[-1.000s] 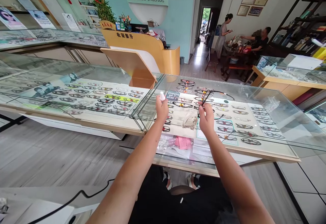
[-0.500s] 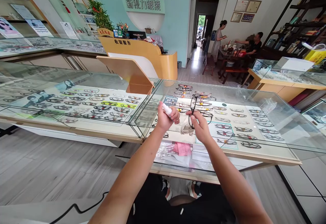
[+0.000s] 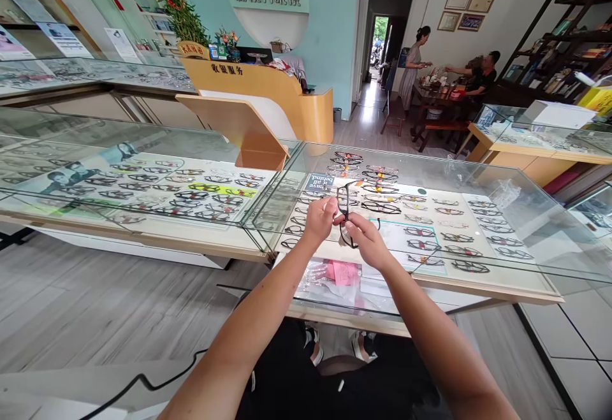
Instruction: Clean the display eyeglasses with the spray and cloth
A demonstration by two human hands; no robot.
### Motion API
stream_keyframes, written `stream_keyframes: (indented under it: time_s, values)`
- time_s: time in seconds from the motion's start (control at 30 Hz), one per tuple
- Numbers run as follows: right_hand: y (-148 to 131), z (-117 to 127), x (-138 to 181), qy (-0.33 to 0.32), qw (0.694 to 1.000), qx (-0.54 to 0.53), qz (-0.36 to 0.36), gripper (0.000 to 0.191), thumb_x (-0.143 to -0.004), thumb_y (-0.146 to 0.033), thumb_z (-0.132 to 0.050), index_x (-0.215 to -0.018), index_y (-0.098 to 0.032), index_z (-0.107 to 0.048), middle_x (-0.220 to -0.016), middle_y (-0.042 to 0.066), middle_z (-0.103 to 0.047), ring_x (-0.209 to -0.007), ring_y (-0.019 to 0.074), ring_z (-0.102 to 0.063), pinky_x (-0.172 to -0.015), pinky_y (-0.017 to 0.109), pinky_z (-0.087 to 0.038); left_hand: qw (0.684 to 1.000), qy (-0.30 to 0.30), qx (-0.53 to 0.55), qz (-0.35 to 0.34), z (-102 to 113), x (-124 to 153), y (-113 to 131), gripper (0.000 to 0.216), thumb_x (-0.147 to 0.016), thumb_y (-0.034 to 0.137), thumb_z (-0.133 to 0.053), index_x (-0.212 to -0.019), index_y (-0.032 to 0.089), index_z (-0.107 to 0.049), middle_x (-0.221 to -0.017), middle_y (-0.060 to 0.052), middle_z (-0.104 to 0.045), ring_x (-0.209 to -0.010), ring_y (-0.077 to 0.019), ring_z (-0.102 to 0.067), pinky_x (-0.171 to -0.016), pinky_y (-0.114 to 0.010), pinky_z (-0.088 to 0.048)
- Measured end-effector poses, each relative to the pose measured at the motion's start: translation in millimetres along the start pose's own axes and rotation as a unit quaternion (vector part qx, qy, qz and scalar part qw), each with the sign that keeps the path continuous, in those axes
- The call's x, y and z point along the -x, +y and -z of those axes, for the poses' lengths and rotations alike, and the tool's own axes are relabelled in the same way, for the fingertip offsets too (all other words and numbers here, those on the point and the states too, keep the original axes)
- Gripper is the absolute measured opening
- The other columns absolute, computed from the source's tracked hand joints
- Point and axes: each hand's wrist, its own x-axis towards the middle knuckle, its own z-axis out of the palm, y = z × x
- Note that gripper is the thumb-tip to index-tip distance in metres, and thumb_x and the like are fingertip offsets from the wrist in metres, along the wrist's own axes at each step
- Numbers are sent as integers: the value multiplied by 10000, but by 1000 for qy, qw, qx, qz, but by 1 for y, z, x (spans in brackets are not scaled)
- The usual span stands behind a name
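Black-framed eyeglasses (image 3: 347, 198) stand on edge over the glass counter, pinched between the thumb and fingers of my right hand (image 3: 366, 236). Close against them on the left is my left hand (image 3: 319, 221), closed, its thumb up beside the frame. The small white bottle seen in that hand half a second ago is hidden behind it now. A bit of pale, crumpled cloth (image 3: 345, 235) shows behind the lower lens, by my right fingers. Beneath both hands, rows of eyeglasses (image 3: 380, 206) lie inside the display case.
The glass case (image 3: 478, 280) has a wooden front edge, and a second case (image 3: 143, 235) adjoins it on the left. Plastic bags and a pink paper (image 3: 345, 273) lie on the lower shelf. Two people are at a far table (image 3: 435, 92). A black cable (image 3: 143, 378) runs along the lower left.
My left hand has moved right, up to the eyeglasses, and its white bottle has gone out of sight. My right hand has brought the eyeglasses slightly left, turning them more edge-on.
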Motion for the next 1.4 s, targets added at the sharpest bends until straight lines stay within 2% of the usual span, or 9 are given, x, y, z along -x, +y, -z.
stream_keyframes:
  time_s: [0.3,0.5,0.63,0.7,0.93,1.13,1.3,1.4]
  values:
    - [-4,0,-1,-10,1000,-22,0,418,-1091,-579,-509,-1182,-278,-784,-1165,62,-753,-1100,253,-681,-1083,424,-502,998,-9,56,17,-3,2,3,627,-963,780,-440,-643,240,-452,-538,10,-460,-505,-152,-432,-562,-326,-337]
    - [-4,5,-4,41,997,-60,-10,398,-1072,-569,-532,-1165,-275,-785,-1191,68,-769,-1099,262,-694,-1028,429,-550,1000,-6,2,-17,-3,2,4,681,-966,810,-351,-605,245,-470,-591,-25,-490,-595,-185,-446,-601,-352,-360]
    - [2,15,-9,121,987,-102,-8,369,-1058,-546,-553,-1123,-260,-778,-1204,89,-778,-1077,263,-711,-940,409,-592,998,-43,-23,-28,-8,4,-1,633,-992,740,-374,-608,244,-458,-591,-17,-475,-607,-187,-447,-621,-349,-357]
    - [4,18,-11,142,983,-112,-10,374,-1058,-544,-544,-1138,-255,-767,-1211,100,-780,-1078,266,-718,-934,413,-602,997,-63,-37,-32,-11,5,-1,617,-997,710,-392,-599,241,-444,-583,-14,-469,-606,-185,-440,-630,-349,-344]
    - [3,18,-12,142,986,-79,-27,499,-1063,-644,-472,-1192,-250,-749,-1225,117,-785,-1078,277,-726,-954,435,-620,989,-123,-78,-29,-15,12,14,606,-962,703,-423,-580,235,-379,-559,0,-407,-585,-169,-380,-614,-343,-272]
    - [5,19,-12,132,988,-72,-26,497,-1064,-653,-469,-1181,-262,-753,-1212,105,-782,-1075,274,-718,-962,431,-603,996,-76,-40,-28,-14,10,9,606,-963,720,-440,-594,240,-428,-573,-3,-449,-588,-174,-413,-615,-348,-316]
    - [-1,18,-10,66,996,-41,-33,392,-1046,-566,-545,-1080,-255,-781,-1144,74,-779,-1050,257,-705,-968,407,-560,999,-14,5,-30,-5,0,-4,631,-1010,717,-378,-596,248,-458,-585,-14,-473,-583,-181,-450,-606,-356,-367]
    - [-3,14,-7,43,999,0,-27,373,-1046,-547,-553,-1039,-260,-791,-1080,53,-766,-1041,247,-689,-988,398,-535,1000,-1,8,-17,0,-3,-7,649,-1022,717,-355,-585,248,-453,-574,-15,-476,-574,-179,-460,-609,-357,-390]
